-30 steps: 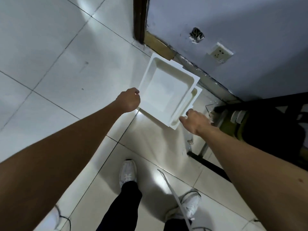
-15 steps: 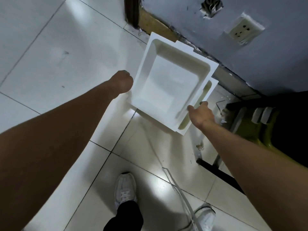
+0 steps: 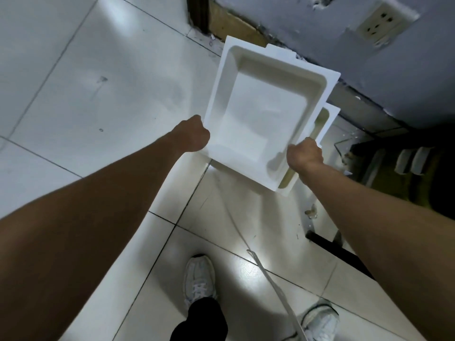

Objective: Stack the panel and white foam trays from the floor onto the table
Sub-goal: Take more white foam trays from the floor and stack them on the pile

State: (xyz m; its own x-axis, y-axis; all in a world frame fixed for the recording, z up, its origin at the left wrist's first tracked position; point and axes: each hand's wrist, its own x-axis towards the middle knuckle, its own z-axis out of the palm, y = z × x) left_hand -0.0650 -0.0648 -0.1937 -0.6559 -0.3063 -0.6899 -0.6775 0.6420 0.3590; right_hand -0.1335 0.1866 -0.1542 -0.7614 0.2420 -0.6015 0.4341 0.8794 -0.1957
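Observation:
A white foam tray [image 3: 261, 114] with a deep square hollow is at the centre of the head view, near the wall. My left hand [image 3: 192, 136] is closed on its left rim. My right hand [image 3: 305, 155] is closed on its right rim near the front corner. A second white foam tray [image 3: 325, 119] lies under it on the floor, with only its right edge and front corner showing. No panel or table top is visible.
White tiled floor [image 3: 98, 94] spreads to the left. The grey wall [image 3: 307, 33] with a socket [image 3: 384, 20] stands just behind the trays. Dark metal furniture legs [image 3: 339, 252] and clutter [image 3: 408, 158] crowd the right. My shoes [image 3: 199, 279] and a white strap [image 3: 275, 286] are below.
Both hands have closed on the upper tray's left and right rims. The view has moved closer, and the tray now looks larger.

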